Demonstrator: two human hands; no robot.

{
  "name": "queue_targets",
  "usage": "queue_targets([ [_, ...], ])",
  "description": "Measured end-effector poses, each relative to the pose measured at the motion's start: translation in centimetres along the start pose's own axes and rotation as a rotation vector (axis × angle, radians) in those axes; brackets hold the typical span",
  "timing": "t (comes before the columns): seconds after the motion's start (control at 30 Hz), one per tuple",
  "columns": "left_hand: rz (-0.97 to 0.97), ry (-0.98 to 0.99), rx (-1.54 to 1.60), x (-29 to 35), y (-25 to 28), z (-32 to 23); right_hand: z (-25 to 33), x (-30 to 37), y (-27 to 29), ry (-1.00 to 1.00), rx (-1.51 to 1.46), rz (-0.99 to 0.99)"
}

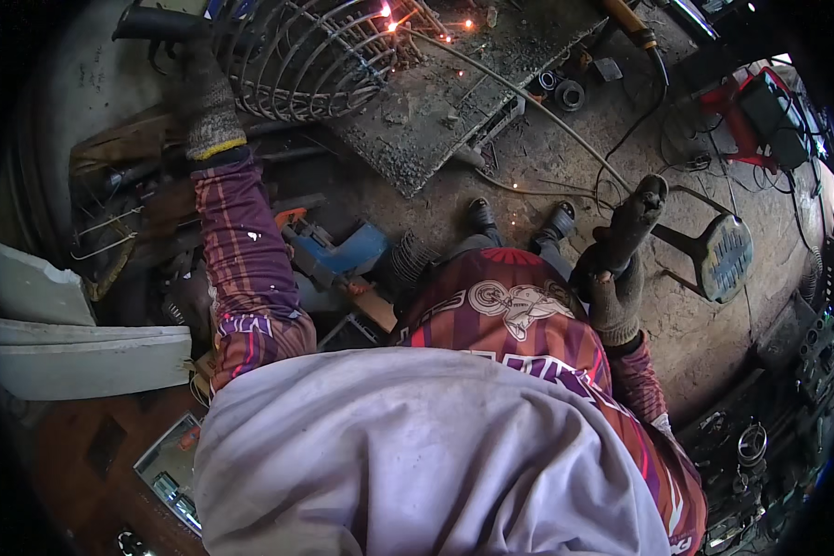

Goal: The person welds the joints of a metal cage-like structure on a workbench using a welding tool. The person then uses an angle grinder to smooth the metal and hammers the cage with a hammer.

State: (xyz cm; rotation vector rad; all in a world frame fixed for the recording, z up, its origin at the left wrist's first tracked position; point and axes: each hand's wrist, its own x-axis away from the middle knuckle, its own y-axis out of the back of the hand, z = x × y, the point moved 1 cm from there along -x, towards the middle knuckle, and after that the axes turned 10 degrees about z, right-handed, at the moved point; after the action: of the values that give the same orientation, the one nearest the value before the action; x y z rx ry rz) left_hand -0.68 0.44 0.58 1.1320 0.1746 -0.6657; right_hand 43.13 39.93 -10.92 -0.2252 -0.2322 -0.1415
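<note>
My right hand (618, 295), in a grey knit glove, is closed round a dark, worn electrode holder (641, 206). From it a long thin welding rod (537, 107) runs up and left to bright sparks at the cage's edge. The cage (296, 60) is made of curved metal rods and rests at the far left part of a rough metal worktop (408, 153). To its left is my left hand (208, 93), in a grey glove with a yellow cuff edge. Its dim fingers seem wrapped round a black handle (157, 23); the tool's far part is out of view.
A round-seated metal stool (725, 259) stands at right. Cables trail over the floor towards a red-and-dark machine (760, 116). An orange-handled tool (632, 23) lies at the worktop's far right. A blue metal tool (343, 250) and white panels (88, 357) are at left.
</note>
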Motion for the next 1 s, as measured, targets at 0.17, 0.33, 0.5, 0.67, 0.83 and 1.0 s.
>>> queue_targets([
  [0.17, -0.006, 0.677, 1.401, -0.6, 3.7, -4.5, -0.4, 0.0, -0.3, 0.037, -0.037, -0.022],
  [0.33, 0.070, 0.632, 1.229, -0.1, 2.8, -3.1, 0.0, -0.3, -0.4, 0.054, -0.048, -0.002],
  [0.5, 0.028, 0.546, 1.120, 0.9, 2.9, -3.1, -0.1, -0.5, -0.3, 0.085, -0.100, 0.036],
  [0.67, 0.000, 0.522, 1.105, 1.0, 3.1, -3.0, 0.0, -0.8, -0.2, 0.094, -0.134, 0.068],
  [0.83, -0.030, 0.464, 1.027, 1.1, 3.0, -3.0, 0.2, -1.0, -0.3, 0.114, -0.091, 0.050],
  [1.0, -0.108, 0.156, 0.559, 0.0, 1.0, -1.5, -0.5, -1.0, 0.0, 0.153, -0.087, 0.056],
])
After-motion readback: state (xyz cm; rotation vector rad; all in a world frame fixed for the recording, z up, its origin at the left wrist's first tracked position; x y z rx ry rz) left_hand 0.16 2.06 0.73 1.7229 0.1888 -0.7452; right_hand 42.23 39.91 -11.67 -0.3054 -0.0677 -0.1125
